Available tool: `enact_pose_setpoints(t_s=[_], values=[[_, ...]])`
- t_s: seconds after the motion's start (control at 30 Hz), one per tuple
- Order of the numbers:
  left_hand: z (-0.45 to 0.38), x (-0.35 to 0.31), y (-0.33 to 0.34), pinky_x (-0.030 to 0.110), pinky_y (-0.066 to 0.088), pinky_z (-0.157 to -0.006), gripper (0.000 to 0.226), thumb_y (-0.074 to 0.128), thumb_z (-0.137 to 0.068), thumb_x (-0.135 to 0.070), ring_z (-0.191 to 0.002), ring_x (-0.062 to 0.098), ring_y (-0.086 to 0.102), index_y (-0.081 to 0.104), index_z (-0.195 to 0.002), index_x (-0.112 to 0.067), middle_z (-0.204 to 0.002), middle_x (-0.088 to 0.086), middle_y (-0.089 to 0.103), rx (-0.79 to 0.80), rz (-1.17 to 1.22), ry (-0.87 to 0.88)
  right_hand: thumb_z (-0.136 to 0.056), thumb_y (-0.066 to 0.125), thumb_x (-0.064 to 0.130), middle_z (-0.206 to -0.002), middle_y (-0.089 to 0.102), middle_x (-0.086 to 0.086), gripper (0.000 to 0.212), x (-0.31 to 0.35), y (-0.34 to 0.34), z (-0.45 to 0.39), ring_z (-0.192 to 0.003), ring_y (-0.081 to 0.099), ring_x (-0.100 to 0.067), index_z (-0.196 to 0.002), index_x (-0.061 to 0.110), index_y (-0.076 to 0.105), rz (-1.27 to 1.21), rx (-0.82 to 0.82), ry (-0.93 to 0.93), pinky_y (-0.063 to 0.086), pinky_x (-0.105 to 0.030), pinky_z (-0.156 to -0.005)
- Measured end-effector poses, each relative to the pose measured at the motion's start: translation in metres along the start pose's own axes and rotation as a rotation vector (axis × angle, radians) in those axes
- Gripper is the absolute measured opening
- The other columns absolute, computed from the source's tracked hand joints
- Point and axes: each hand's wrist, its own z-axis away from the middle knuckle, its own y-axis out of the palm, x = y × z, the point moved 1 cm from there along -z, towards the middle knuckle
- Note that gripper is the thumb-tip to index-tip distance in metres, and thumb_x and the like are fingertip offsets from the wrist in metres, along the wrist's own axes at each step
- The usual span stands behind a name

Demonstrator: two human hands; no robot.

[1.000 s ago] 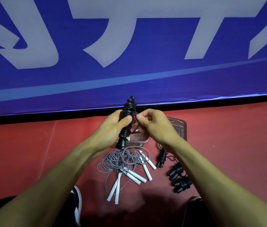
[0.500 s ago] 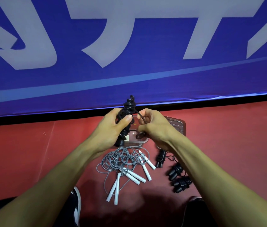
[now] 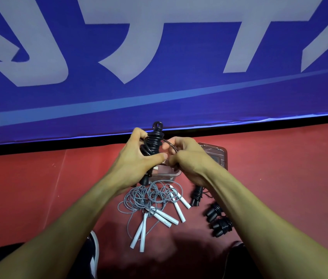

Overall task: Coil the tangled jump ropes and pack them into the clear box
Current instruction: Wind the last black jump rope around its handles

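Clear box [image 3: 220,158] mostly hidden behind hands; forearms cut off.

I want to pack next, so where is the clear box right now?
In the head view the clear box sits on the red floor just beyond the grey rope tangle, mostly hidden behind both hands.

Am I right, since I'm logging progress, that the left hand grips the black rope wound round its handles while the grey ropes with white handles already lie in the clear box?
Not quite. In the head view the grey ropes with white handles lie loose on the red floor, in front of the clear plastic box, not in it. The left hand does grip the black wound rope.
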Motion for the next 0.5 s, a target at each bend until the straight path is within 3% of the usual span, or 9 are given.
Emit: enact_pose_setpoints(t_s=[0.07,0.1,0.2,0.23,0.33,0.43,0.5], values=[[-0.0006,0.0000,0.0004,0.018,0.049,-0.054,0.042,0.081,-0.080,-0.019,-0.060,0.002,0.057,0.044,-0.099,-0.020,-0.088,-0.007,0.063,-0.012,-0.011,0.010,-0.076,0.037,-0.032,-0.058,0.053,0.004,0.046,-0.0001,0.0013,-0.0001,-0.048,0.050,-0.006,-0.086,0.007,0.058,-0.129,0.036,0.026,0.035,-0.024,-0.052],[-0.0010,0.0007,-0.0001,0.018,0.049,-0.052,0.043,0.081,-0.080,-0.016,-0.061,0.002,0.057,0.043,-0.100,-0.019,-0.087,-0.007,0.062,-0.012,-0.011,0.003,-0.076,0.036,-0.032,-0.062,0.051,0.001,0.047,-0.0006,0.0019,0.0000,-0.050,0.049,-0.008,-0.087,0.007,0.058,-0.161,0.048,0.027,0.035,-0.024,-0.053],[-0.0022,0.0040,-0.0035,0.046,0.056,-0.060,0.051,0.086,-0.074,-0.022,-0.065,0.016,0.061,0.040,-0.099,-0.021,-0.090,-0.005,0.068,-0.005,-0.053,-0.012,-0.080,0.038,-0.030,-0.069,0.054,-0.002,0.046,-0.0028,0.0033,0.0025,-0.057,0.048,-0.010,-0.090,0.010,0.059,-0.123,0.069,0.018,0.039,-0.022,-0.054],[-0.0021,0.0052,-0.0043,0.048,0.054,-0.063,0.055,0.088,-0.072,-0.027,-0.065,0.016,0.062,0.040,-0.099,-0.022,-0.091,-0.005,0.071,-0.009,-0.085,-0.010,-0.081,0.039,-0.029,-0.073,0.058,-0.003,0.046,-0.0032,0.0043,0.0043,-0.057,0.050,-0.009,-0.092,0.011,0.059,-0.109,0.079,0.020,0.040,-0.022,-0.054],[-0.0027,0.0072,-0.0062,0.029,0.045,-0.062,0.057,0.091,-0.068,-0.039,-0.063,0.002,0.060,0.048,-0.104,-0.026,-0.083,-0.012,0.069,-0.039,-0.166,0.002,-0.086,0.041,-0.024,-0.083,0.062,-0.011,0.045,-0.0028,0.0063,0.0058,-0.055,0.053,-0.007,-0.101,0.013,0.062,-0.082,0.074,0.013,0.042,-0.021,-0.052],[-0.0043,0.0066,-0.0068,0.028,0.044,-0.063,0.043,0.087,-0.071,-0.043,-0.061,0.003,0.059,0.059,-0.102,-0.030,-0.072,-0.013,0.064,-0.037,-0.163,-0.004,-0.100,0.041,-0.012,-0.070,0.060,-0.005,0.031,-0.0015,0.0060,0.0023,-0.047,0.053,-0.001,-0.108,0.008,0.064,-0.135,0.040,-0.013,0.041,-0.014,-0.048],[-0.0043,0.0082,-0.0060,0.033,0.048,-0.061,0.035,0.083,-0.076,-0.045,-0.058,0.006,0.060,0.061,-0.098,-0.029,-0.068,-0.011,0.065,-0.028,-0.129,-0.007,-0.103,0.050,0.003,-0.060,0.053,0.001,0.016,-0.0007,0.0081,0.0006,-0.045,0.048,0.000,-0.098,0.009,0.064,-0.141,0.055,0.006,0.037,-0.015,-0.050]])
